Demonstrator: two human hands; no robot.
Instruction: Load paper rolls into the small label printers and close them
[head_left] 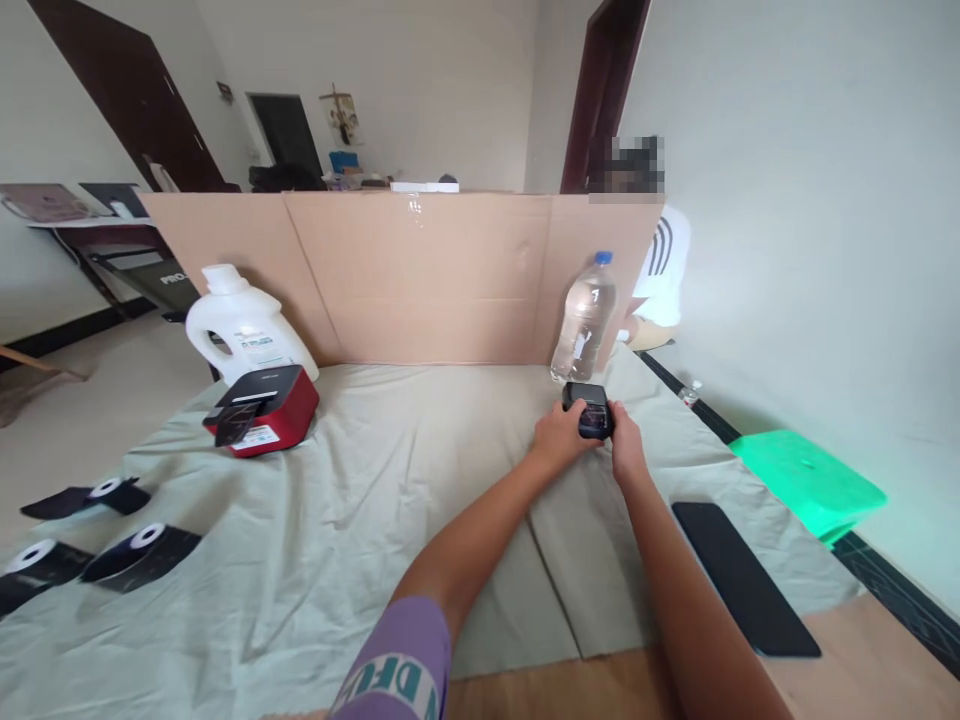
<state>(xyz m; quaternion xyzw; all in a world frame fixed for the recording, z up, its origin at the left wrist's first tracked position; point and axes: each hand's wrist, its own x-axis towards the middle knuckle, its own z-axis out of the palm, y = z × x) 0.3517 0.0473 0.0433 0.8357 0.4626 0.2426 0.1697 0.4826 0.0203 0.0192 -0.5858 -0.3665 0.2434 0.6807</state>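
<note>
Both hands are at a small black boxy device (587,398) that looks like a portable label printer, on the cloth toward the far right. My left hand (559,437) grips its left side, the thumb over its near face. On the opposite side, the fingers of my right hand (627,442) press against its edge. A clear bottle (586,315) with a blue cap stands just behind the device, leaning slightly. Well to the left sits a red and black label printer (274,408), with a dark strip sticking out of its front.
A white jug (251,325) stands behind the red printer, before a cardboard screen (420,280). Several black label rolls (142,553) lie at left on the cloth (337,540). A black slab (742,580) lies right of my arm, near a green stool (814,480). A person (664,260) sits beyond the screen.
</note>
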